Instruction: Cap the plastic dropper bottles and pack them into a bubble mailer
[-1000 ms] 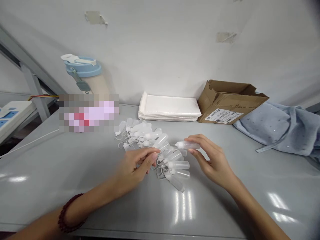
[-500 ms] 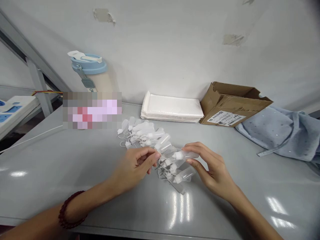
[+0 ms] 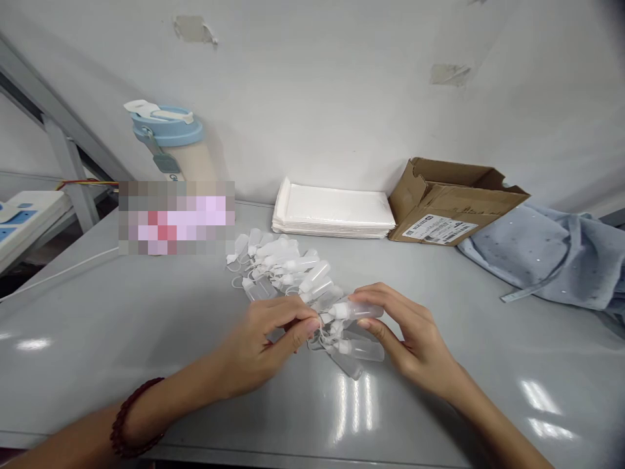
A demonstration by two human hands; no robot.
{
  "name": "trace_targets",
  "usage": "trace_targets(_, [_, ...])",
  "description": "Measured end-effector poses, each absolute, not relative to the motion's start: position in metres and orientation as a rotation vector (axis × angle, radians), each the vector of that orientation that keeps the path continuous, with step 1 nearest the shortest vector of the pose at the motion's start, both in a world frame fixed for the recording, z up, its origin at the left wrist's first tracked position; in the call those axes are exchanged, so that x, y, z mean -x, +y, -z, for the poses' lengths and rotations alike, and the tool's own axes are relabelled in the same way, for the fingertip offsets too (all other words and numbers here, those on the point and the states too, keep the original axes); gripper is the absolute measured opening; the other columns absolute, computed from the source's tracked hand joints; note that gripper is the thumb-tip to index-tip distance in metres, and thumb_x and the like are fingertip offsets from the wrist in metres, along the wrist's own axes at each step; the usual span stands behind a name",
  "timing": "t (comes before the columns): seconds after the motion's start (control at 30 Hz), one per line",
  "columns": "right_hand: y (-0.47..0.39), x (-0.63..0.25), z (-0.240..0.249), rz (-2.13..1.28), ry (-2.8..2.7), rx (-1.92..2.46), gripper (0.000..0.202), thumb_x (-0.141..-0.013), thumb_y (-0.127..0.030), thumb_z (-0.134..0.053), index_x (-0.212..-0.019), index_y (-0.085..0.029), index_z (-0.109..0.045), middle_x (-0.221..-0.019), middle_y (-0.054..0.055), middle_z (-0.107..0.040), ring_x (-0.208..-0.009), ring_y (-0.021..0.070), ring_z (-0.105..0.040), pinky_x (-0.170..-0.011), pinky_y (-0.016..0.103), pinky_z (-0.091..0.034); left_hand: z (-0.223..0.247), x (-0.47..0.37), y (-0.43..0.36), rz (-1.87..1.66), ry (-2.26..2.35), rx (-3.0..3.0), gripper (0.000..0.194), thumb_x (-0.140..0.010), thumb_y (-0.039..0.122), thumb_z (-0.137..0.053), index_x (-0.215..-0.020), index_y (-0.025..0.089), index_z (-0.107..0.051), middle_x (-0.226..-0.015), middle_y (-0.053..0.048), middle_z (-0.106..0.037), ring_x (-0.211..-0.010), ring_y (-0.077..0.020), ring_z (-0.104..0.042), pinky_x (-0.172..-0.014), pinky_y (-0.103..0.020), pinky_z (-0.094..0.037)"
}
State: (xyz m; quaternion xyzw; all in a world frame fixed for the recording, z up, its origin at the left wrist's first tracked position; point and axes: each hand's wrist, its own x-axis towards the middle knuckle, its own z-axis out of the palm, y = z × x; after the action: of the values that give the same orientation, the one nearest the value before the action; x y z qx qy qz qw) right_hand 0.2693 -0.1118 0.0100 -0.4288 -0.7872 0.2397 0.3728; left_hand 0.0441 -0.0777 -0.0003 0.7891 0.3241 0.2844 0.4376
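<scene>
Several small translucent bottles with white caps and thin loops (image 3: 273, 257) lie in a pile on the grey table (image 3: 195, 286). My left hand (image 3: 278, 335) pinches thin white loops at the near end of the pile, thumb against index finger. My right hand (image 3: 403, 326) holds one bottle (image 3: 361, 310) between thumb and fingers, its cap pointing left toward my left hand. Just below it lies another bottle (image 3: 364, 350), and more bottles are partly hidden under and behind the held one.
Behind the pile are stacked white padded envelopes (image 3: 336, 208) and an open cardboard box (image 3: 449, 202). Bluish-grey cloth (image 3: 547, 260) lies at the right. A blue-lidded tumbler (image 3: 170, 137), a blurred pink item (image 3: 185, 218) and a power strip (image 3: 29, 221) are at the left.
My left hand has moved slightly right and down, closer to the held bottle's cap. The held bottle has shifted a little left and down, and the bottle below it now lies flatter.
</scene>
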Motion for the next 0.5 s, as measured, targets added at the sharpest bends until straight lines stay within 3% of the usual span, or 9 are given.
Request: trace_targets(0.5, [-0.1144, -0.2721, -0.0159, -0.653, -2.033, 1.079, 0.026, -0.089, -0.012, -0.047, -0.113, -0.019, -0.056, -0.096, 0.009, -0.062, -0.087, 0.0204, -0.059, -0.069, 0.034, -0.051, -0.0016, -0.0441, -0.0798, -0.759, 0.786, -1.972, 0.022, -0.092, 0.018, -0.044, -0.076, 0.016, -0.06, -0.064, 0.002, -0.054, -0.058, -0.0095, -0.051, -0.056, -0.02, -0.041])
